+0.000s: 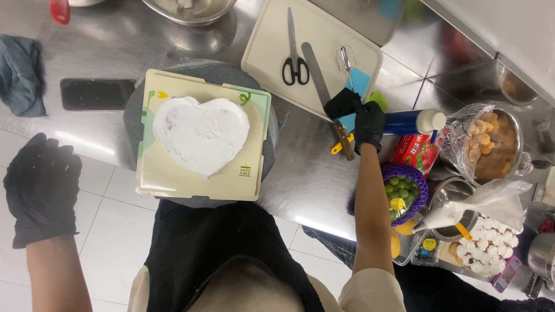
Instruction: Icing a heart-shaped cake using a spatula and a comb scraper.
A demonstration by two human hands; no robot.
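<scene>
A heart-shaped cake [200,133] covered in white cream sits on a square cream-coloured board [173,179] on a grey turntable [132,115]. My left hand [41,185], in a black glove, hangs open off the counter's near edge, left of the cake, holding nothing. My right hand [361,118], also gloved, reaches to the right of the cake, its fingers closing over a blue can [404,122] with a white cap and touching a blue scraper [358,86]. A long palette knife [326,98] with a wooden handle lies just left of that hand.
A white cutting board [272,52] carries black scissors [295,58] and a whisk attachment [347,60]. A phone [97,93] and a blue cloth [22,75] lie at left. At right: a purple basket of green grapes [404,190], a piping bag [462,211], a pot of biscuits [491,144].
</scene>
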